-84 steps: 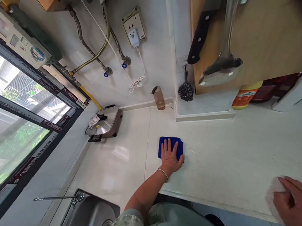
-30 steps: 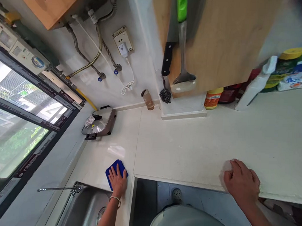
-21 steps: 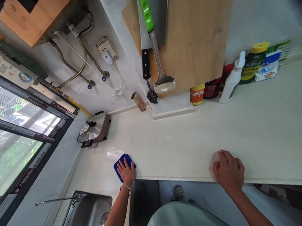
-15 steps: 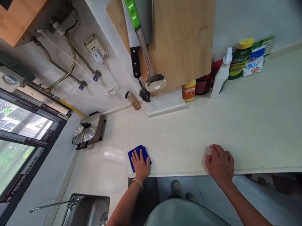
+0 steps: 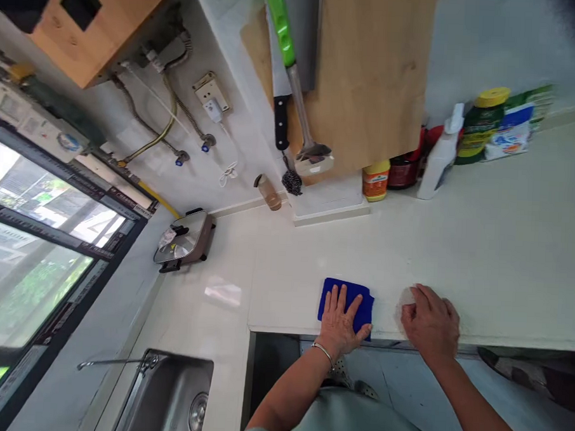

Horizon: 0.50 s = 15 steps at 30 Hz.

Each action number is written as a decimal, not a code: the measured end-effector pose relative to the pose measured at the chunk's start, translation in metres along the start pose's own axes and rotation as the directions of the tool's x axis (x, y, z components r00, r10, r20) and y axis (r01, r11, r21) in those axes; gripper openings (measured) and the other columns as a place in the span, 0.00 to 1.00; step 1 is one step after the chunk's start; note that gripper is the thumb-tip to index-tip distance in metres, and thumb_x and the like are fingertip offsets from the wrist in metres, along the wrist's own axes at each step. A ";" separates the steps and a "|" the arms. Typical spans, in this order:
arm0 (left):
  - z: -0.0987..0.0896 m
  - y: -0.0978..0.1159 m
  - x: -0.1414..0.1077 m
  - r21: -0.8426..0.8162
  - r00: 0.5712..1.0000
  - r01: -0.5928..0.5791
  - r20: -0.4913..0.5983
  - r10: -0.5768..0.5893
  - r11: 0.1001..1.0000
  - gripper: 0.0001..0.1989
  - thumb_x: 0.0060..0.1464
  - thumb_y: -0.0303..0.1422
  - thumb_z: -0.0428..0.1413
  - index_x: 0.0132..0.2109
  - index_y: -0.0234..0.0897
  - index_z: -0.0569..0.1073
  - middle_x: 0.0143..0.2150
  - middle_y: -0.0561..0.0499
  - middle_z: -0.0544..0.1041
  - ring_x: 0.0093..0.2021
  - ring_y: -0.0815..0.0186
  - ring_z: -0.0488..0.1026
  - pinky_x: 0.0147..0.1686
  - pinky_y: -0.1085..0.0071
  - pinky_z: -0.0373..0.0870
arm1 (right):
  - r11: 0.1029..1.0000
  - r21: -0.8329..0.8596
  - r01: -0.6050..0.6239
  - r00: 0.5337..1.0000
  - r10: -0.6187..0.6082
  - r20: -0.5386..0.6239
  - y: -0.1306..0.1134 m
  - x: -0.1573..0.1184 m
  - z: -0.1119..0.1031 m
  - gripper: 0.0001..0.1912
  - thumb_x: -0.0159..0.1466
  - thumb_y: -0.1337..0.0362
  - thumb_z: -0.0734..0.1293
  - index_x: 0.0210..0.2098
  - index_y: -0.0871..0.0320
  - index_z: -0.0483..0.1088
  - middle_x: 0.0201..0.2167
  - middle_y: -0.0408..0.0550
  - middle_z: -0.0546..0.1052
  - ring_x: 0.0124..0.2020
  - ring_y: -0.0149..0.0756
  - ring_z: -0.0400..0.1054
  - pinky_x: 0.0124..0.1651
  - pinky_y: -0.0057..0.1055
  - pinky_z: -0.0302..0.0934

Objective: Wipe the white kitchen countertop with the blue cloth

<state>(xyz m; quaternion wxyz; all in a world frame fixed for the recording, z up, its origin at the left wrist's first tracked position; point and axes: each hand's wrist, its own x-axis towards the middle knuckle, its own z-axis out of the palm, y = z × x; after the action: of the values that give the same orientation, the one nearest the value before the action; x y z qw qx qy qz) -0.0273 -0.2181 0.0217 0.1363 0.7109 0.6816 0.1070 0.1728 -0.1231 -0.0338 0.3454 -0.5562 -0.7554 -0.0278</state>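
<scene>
My left hand [image 5: 340, 322] lies flat with spread fingers on a folded blue cloth [image 5: 329, 293], pressing it against the white countertop [image 5: 284, 298] near its front edge. A bracelet is on that wrist. To the right, my right hand [image 5: 433, 320] rests on the counter with its fingers curled in. A clear, whitish object [image 5: 406, 300] shows beside its thumb and fingers; what it is cannot be made out.
A sink [image 5: 179, 389] with a faucet is at lower left. An electric pan [image 5: 186, 239] stands in the far corner. Along the wall are a brown-tinted bottle [image 5: 269, 192], a cutting board [image 5: 370, 73] with hanging utensils, a white spray bottle [image 5: 441, 155] and several containers.
My left hand has slid the blue cloth rightward along the counter, closer to my right hand. The right hand keeps nearly the same place. The view has shifted slightly.
</scene>
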 end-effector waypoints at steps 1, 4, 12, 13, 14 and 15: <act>-0.004 -0.007 -0.006 0.007 1.000 -0.004 -0.006 0.004 1.000 0.40 0.59 0.53 0.49 0.73 0.51 0.43 0.78 0.46 0.32 0.77 0.44 0.34 0.74 0.37 0.47 | 1.000 0.005 0.005 1.000 -0.005 -0.008 0.001 -0.001 0.001 0.24 0.63 0.67 0.61 0.58 0.61 0.64 0.58 0.58 0.72 0.56 0.48 0.69 0.67 0.48 0.54; -0.020 -0.035 -0.031 0.038 0.995 0.096 -0.038 -0.095 0.995 0.40 0.59 0.53 0.50 0.72 0.51 0.46 0.78 0.46 0.37 0.77 0.45 0.37 0.73 0.38 0.48 | 0.999 0.033 0.002 1.000 -0.001 -0.030 0.004 -0.004 0.004 0.24 0.62 0.67 0.60 0.58 0.60 0.65 0.58 0.58 0.73 0.56 0.49 0.70 0.66 0.50 0.56; -0.069 -0.123 -0.099 0.119 0.904 0.419 -0.147 -0.402 0.900 0.36 0.60 0.47 0.52 0.71 0.44 0.53 0.77 0.39 0.47 0.76 0.44 0.43 0.72 0.37 0.51 | 0.998 0.060 0.017 1.000 -0.017 -0.007 0.009 -0.009 0.009 0.24 0.62 0.66 0.61 0.58 0.60 0.67 0.58 0.61 0.74 0.56 0.53 0.70 0.68 0.47 0.52; -0.072 -0.132 -0.105 0.120 0.895 0.437 -0.161 -0.417 0.891 0.35 0.60 0.47 0.52 0.71 0.44 0.54 0.77 0.39 0.48 0.76 0.44 0.44 0.72 0.38 0.52 | 0.998 0.068 0.003 1.000 -0.003 -0.002 0.008 -0.009 0.008 0.25 0.62 0.66 0.61 0.58 0.59 0.66 0.58 0.61 0.74 0.56 0.53 0.70 0.68 0.46 0.52; -0.073 -0.140 -0.112 0.120 0.886 0.452 -0.176 -0.429 0.884 0.35 0.61 0.47 0.51 0.71 0.44 0.54 0.77 0.39 0.49 0.76 0.45 0.44 0.72 0.39 0.52 | 0.997 0.076 -0.010 1.000 0.009 0.008 0.007 -0.008 0.006 0.26 0.62 0.66 0.60 0.60 0.58 0.65 0.58 0.61 0.74 0.56 0.53 0.70 0.68 0.46 0.53; -0.074 -0.149 -0.120 0.119 0.877 0.466 -0.194 -0.440 0.877 0.34 0.61 0.47 0.51 0.70 0.45 0.55 0.77 0.40 0.49 0.76 0.45 0.44 0.71 0.39 0.53 | 0.996 0.083 -0.025 1.000 0.024 0.016 0.005 -0.007 0.005 0.27 0.62 0.65 0.60 0.61 0.56 0.64 0.58 0.61 0.73 0.56 0.54 0.71 0.67 0.47 0.53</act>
<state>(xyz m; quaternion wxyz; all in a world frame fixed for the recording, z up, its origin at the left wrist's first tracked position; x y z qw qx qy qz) -0.1979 -0.3290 0.0451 0.0439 0.5289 0.8444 0.0732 0.1757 -0.1253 -0.0429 0.3629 -0.5507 -0.7516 0.0120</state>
